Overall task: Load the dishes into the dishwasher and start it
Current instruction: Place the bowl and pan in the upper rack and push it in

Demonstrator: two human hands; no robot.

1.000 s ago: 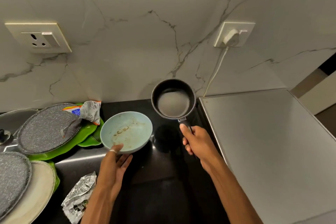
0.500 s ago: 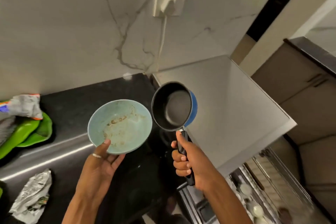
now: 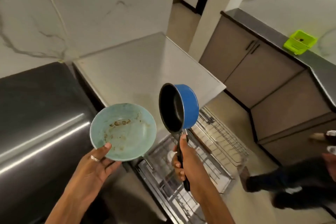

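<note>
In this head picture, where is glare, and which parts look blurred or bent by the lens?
Head view: glare streaks cross the dark counter; the dishwasher rack and the dark shape low on the right are smeared by blur; the bowl and the saucepan look fairly sharp; the white pillar leans, a wide-angle effect.

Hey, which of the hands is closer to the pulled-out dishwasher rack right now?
Right. The right hand, gripping the saucepan by its handle, hangs over the rack; the left hand, holding the dirty bowl, is off to its left, over the counter.
</note>
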